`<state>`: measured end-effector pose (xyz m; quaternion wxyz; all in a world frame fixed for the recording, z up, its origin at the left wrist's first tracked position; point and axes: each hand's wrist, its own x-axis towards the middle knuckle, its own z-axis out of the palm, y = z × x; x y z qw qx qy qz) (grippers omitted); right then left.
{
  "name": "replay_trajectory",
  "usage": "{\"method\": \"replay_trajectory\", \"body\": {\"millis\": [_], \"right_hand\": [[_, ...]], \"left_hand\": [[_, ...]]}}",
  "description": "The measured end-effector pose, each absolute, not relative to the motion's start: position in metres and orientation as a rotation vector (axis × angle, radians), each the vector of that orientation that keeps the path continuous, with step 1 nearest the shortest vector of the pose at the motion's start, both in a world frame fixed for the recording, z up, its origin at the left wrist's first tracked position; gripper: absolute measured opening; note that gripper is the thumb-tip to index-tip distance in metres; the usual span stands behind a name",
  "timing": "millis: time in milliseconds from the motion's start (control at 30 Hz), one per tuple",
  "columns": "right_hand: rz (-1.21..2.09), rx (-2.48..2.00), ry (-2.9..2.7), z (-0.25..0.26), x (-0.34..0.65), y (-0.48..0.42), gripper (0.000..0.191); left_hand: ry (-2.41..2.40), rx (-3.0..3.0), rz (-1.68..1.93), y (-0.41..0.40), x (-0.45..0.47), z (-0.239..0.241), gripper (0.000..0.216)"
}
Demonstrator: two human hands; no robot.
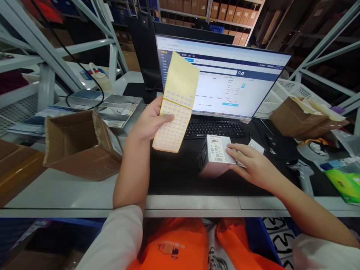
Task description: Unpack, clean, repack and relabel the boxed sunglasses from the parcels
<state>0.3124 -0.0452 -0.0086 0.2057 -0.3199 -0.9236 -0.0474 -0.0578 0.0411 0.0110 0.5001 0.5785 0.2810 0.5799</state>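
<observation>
My left hand (153,119) is closed around a stack of yellow sticker sheets (180,108), thumb on the front. Rows of tiny printed marks cover the lower part, and a thin band crosses the stack. The sheets are raised in front of the monitor (216,90) and hide part of its screen. Over the black desk mat, my right hand (253,163) grips the right side of a small white carton (218,150), fingers on its printed top face and thumb lower down. A small white piece of paper (256,145) shows just behind that hand.
An open cardboard box (81,150) stands at the left, with a grey tray (123,108) behind it. A keyboard (215,129) lies below the monitor. Rightward are a mouse (270,140), a barcode scanner (302,174), a tape roll (313,150) and a green packet (344,183).
</observation>
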Motion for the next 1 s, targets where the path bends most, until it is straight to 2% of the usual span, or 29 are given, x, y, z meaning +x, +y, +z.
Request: {"method": "replay_trajectory", "body": {"millis": [200, 500, 767, 900, 1000], "right_hand": [[-0.140, -0.842, -2.477, -0.021, 0.314, -0.046, 0.042], [0.094, -0.984, -2.238, -0.046, 0.310, -0.051, 0.035], [0.276, -1.082, -2.194, -0.096, 0.335, -0.070, 0.067], [0.257, -1.283, -2.128, -0.121, 0.360, -0.083, 0.049], [0.214, -1.335, -2.075, -0.135, 0.377, -0.093, 0.035]], "left_hand": [[0.639, 1.430, 1.360, 0.029, -0.049, 0.015, 0.066], [0.553, 1.459, 1.232, 0.017, -0.042, 0.014, 0.064], [0.508, 1.475, 1.095, 0.018, -0.045, 0.011, 0.063], [0.495, 1.485, 1.052, 0.018, -0.044, 0.010, 0.061], [0.534, 1.484, 1.003, 0.018, -0.041, 0.009, 0.069]]}}
